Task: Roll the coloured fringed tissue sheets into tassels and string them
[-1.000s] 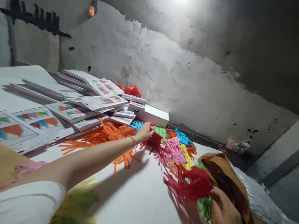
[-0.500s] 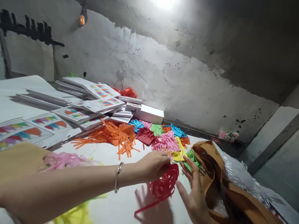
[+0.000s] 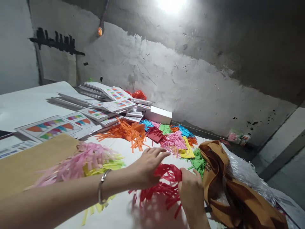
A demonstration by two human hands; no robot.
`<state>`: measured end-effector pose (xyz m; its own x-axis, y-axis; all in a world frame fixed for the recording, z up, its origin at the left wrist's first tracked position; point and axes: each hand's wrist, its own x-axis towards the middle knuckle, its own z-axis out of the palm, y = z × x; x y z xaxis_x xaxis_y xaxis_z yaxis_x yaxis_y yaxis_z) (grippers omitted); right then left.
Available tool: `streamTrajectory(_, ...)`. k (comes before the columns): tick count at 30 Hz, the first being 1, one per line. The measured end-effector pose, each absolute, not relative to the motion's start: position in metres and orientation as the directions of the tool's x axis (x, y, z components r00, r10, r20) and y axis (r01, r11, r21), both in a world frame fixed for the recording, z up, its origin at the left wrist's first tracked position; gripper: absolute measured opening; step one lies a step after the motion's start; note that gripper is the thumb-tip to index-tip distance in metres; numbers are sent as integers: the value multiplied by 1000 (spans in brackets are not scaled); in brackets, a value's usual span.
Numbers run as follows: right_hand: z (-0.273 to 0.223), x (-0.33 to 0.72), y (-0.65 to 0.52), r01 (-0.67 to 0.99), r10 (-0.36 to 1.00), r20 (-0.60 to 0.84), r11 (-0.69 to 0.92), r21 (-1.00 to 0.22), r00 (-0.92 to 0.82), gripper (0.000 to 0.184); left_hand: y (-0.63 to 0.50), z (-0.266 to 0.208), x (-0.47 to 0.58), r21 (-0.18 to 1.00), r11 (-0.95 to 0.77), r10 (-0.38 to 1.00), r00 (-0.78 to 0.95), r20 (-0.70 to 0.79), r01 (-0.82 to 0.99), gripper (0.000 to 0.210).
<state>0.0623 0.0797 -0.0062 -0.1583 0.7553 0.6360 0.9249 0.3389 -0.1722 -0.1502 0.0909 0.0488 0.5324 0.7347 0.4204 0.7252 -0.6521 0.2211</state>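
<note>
Red fringed tissue paper (image 3: 164,183) hangs spread out just above the white table, its strips dangling and casting a shadow. My right hand (image 3: 192,184) grips its right end with the fingers closed round the edge. Above its left part is my left hand (image 3: 150,167), a silver bracelet on the wrist. Its fingers are stretched out and apart; the thumb side is close to the red strips, and whether it touches them I cannot tell. Left of the red paper, pink fringed paper (image 3: 95,154) and yellow fringed paper (image 3: 107,167) lie partly under my left forearm.
Orange fringed paper (image 3: 128,130), a pink bundle (image 3: 175,141), a yellow piece (image 3: 188,149) and a green bundle (image 3: 197,162) lie farther back. Printed packs (image 3: 116,105) are stacked at back left near a white box (image 3: 159,115). Brown cloth (image 3: 216,159) and clear plastic (image 3: 245,173) are on the right.
The red paper has gone from bunched up to spread out. My right hand has closed on its right end. My left hand has let go and opened, moving slightly left.
</note>
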Motion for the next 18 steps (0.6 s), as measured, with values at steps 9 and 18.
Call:
streamTrajectory(9,57,64,39,899,939,294,277,-341,-178,32,104,18,-129,585,-625,730,653,202,517,74)
streamTrajectory(18,41,111,70,338,960,-121,-30,-941,-253,27,122,-25,-117,991,83,523,842,-134,106,30)
